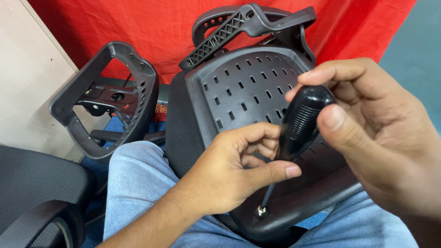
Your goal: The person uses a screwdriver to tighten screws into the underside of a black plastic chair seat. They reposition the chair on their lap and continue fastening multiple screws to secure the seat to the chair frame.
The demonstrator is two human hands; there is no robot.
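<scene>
Right hand [386,138]: grip closed around ribbed black plastic screwdriver handle [301,121], thumb and fingers wrapped. Left hand [234,170]: narrow pinch steadying the shaft. Tip sits on small silver screw [261,211] in black perforated plastic chair shell [243,87], across the lap.

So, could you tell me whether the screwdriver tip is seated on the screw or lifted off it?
Seated: the screwdriver tilts down and its tip meets the screw on the black seat base. The right hand grips the handle; the left hand steadies it.
</scene>
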